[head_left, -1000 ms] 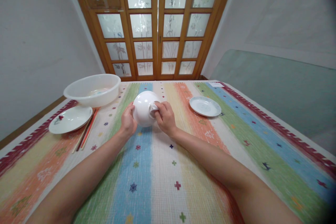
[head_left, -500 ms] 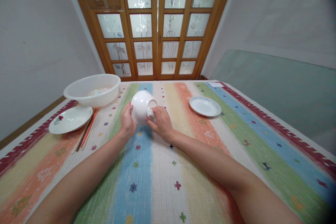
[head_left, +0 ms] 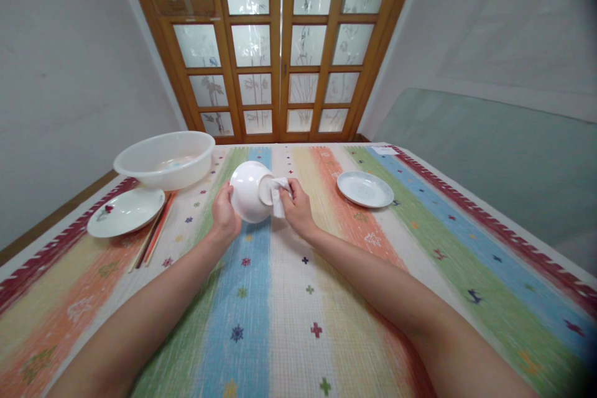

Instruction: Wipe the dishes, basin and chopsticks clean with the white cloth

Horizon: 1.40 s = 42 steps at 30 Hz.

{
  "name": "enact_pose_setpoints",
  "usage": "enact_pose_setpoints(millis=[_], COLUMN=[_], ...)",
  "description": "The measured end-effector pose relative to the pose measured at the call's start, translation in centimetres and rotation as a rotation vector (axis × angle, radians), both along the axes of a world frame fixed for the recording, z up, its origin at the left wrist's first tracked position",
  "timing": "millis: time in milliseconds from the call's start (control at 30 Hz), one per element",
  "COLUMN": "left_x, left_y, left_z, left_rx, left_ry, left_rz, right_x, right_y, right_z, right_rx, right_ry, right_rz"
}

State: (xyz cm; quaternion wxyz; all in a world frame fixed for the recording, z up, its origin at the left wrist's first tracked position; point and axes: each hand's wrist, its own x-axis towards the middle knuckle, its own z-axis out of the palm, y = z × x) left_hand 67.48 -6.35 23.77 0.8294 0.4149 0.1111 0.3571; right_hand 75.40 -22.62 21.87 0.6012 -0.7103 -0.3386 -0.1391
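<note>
A glossy white bowl [head_left: 249, 189] is held up over the table, tilted on its side with its foot ring turned to the right. My left hand [head_left: 226, 211] grips it by its left edge, the fingers partly hidden behind it. Pinched in my right hand [head_left: 298, 206] is a white cloth or tissue [head_left: 278, 196], which lies against the right side of the bowl near the foot. I cannot tell whether it is paper or fabric.
At the left stand a translucent white basin [head_left: 186, 168] and a white plate with a red flower [head_left: 125, 214]. Several chopsticks [head_left: 153, 233] lie beside that plate. Toward the right is another white plate [head_left: 365, 189]. A striped tablecloth [head_left: 289, 323] covers the table.
My right hand has moved a little to the right, off the bowl's foot, and more of the white cloth or tissue shows. The bowl has shifted slightly left in my left hand.
</note>
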Motion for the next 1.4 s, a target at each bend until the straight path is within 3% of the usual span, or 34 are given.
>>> enact_pose_setpoints(millis=[133, 267, 333, 467, 600, 867, 1000, 1167, 1400], left_x=[0.0, -0.2, -0.2, -0.4, -0.4, 0.7, 1.0, 0.7, 0.7], left_y=[-0.2, -0.4, -0.5, -0.7, -0.7, 1.0, 1.7, 0.8, 0.8], left_z=[0.0, 0.3, 0.4, 0.4, -0.1, -1.3, -1.7, -1.4, -1.3], left_rx=[-0.002, -0.013, -0.010, 0.006, 0.041, -0.052, -0.053, -0.012, -0.014], left_ry=[-0.010, -0.015, -0.014, 0.004, 0.024, 0.013, 0.021, 0.034, 0.008], left_rz=[-0.019, -0.044, -0.049, -0.069, -0.103, -0.027, -0.025, -0.042, -0.049], right_x=[0.9, 1.9, 2.0, 1.4, 0.4, 0.4, 1.8, 2.1, 0.5], right_y=[-0.6, -1.3, -1.4, -1.3, -1.1, -0.7, -1.2, -1.7, -0.9], right_z=[0.1, -0.3, -0.5, -0.3, 0.3, -0.3, -0.5, 0.2, 0.3], right_rx=[-0.021, -0.207, -0.282, -0.228, -0.186, -0.270, -0.332, -0.307, -0.279], right_ry=[-0.210, -0.582, -0.650, -0.597, -0.609, -0.768, -0.778, -0.669, -0.728], right_rz=[-0.119, -0.158, -0.152, -0.169, -0.076, 0.061, -0.045, -0.175, 0.038])
